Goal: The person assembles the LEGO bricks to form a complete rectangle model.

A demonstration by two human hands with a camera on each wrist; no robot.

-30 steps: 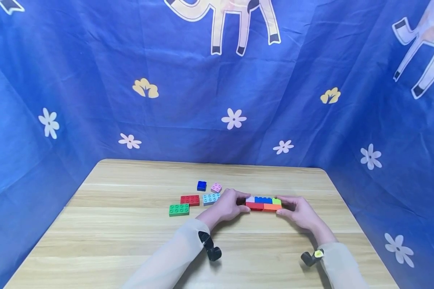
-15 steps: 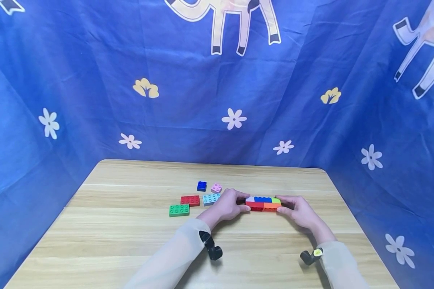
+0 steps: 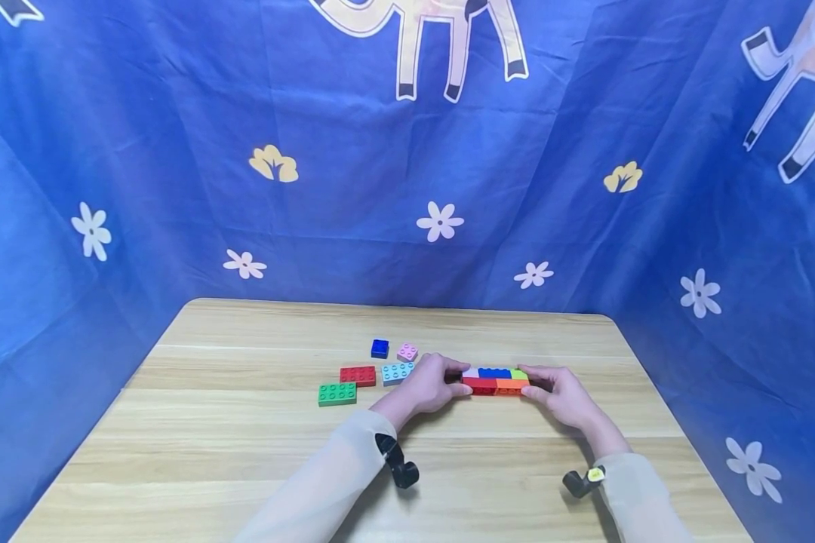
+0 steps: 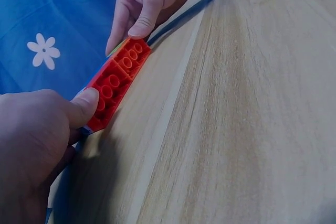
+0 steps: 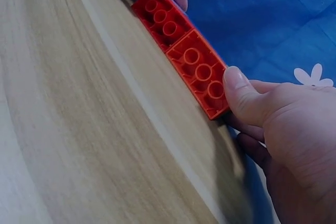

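Note:
A row of joined toy building bricks is held between both hands at the right of the table. Its red brick [image 3: 482, 387] and orange brick [image 3: 511, 387] lie end to end, their hollow undersides turned toward me. Joined behind them are a pale brick [image 3: 471, 373], a blue brick [image 3: 494, 373] and a lime brick [image 3: 519, 374]. My left hand [image 3: 426, 385] pinches the red end, its thumb [image 4: 86, 100] on the underside edge. At the orange end, my right hand [image 3: 567, 396] pinches with thumb [image 5: 236, 82] and fingers. The fingertips behind the bricks are partly hidden.
Loose bricks lie left of my left hand: a green one [image 3: 336, 394], a red one [image 3: 358, 375], a light blue one [image 3: 395, 373] partly behind the hand, a small dark blue one [image 3: 379, 348] and a small pink one [image 3: 407, 351]. Blue cloth [image 3: 353, 249] hangs around the wooden table [image 3: 244, 452].
The joined bricks have tipped so that the hollow undersides of the red and orange bricks now face me. Both hands keep their grip in nearly the same place. The loose bricks stay put.

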